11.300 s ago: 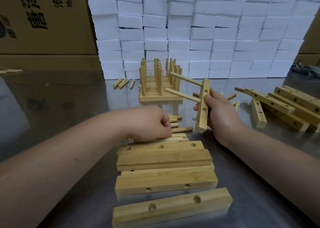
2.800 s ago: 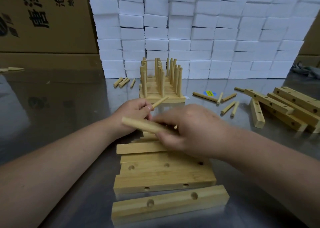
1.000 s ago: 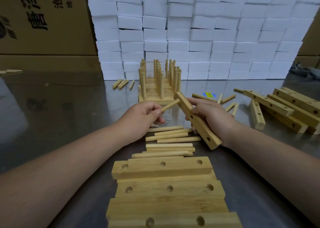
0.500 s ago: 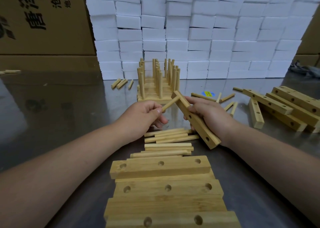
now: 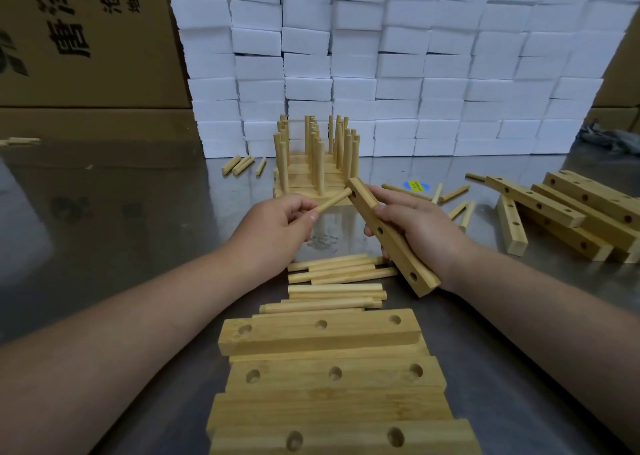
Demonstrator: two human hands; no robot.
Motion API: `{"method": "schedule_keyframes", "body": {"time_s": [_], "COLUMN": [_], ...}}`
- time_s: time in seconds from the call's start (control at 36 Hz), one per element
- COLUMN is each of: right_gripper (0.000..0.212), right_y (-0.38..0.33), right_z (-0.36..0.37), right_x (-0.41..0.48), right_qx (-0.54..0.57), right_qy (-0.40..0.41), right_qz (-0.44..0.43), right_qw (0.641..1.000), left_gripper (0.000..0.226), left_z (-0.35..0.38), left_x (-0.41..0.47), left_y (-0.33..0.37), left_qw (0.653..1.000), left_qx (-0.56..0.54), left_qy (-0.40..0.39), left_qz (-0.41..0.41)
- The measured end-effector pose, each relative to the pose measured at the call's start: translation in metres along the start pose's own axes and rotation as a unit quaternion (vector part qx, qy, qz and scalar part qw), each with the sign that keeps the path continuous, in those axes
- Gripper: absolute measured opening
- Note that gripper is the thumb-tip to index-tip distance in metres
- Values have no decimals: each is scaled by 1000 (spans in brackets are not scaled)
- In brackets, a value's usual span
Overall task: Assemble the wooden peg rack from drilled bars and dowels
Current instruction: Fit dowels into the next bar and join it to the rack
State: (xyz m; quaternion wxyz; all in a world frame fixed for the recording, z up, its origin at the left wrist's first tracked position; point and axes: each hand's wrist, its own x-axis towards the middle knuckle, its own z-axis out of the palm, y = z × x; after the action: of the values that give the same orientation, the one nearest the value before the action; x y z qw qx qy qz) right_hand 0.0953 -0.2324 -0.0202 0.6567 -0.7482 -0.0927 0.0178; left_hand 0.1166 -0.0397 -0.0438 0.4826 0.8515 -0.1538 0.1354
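My left hand (image 5: 277, 226) pinches a dowel (image 5: 333, 201), tip at the end hole of the drilled bar (image 5: 389, 238) my right hand (image 5: 424, 234) grips, mid-tabletop (image 5: 138, 233).

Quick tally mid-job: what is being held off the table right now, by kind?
Bars: 1, the bar gripped in the right hand
Dowels: 1, the dowel pinched in the left hand, its tip at the bar's end hole
Total: 2
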Motion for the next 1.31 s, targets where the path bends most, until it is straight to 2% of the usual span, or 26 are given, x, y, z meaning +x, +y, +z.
{"method": "schedule_keyframes", "body": {"time_s": [0.08,0.25,0.44,0.58,0.92,1.06,1.14,1.19,1.31], "right_gripper": [39,41,33,34,36,38,40,41,42], "right_y": [-1,-4,-11,-13,-14,-11,-10,-10,-10], "right_z": [1,4,6,7,9,8,9,9,8], "right_x": [-1,-1,-4,-6,-9,-10,-10,-10,-10], "right_qx": [-24,-78,-43,-63,-98,-122,-126,-133,-138], "right_qy": [3,10,14,7,15,16,22,22,20], "right_qz": [-13,-38,-45,-58,-86,-97,-112,-120,-130], "right_qw": [1000,996,998,996,991,988,985,984,982], "left_gripper": [19,28,27,24,25,20,25,27,31], "left_z": [-1,-6,-8,-13,-17,-14,-16,-17,-17], "left_x": [-1,-4,-7,-8,-7,-5,-2,0,2], "left_y": [1,7,14,18,25,26,28,30,33], "left_qw": [999,991,968,949,963,987,997,999,990], "left_qx": [27,100,173,233,198,130,63,31,-104], "left_qy": [13,46,61,59,63,28,6,-8,-62], "left_qz": [19,75,174,202,174,94,43,3,-73]}}
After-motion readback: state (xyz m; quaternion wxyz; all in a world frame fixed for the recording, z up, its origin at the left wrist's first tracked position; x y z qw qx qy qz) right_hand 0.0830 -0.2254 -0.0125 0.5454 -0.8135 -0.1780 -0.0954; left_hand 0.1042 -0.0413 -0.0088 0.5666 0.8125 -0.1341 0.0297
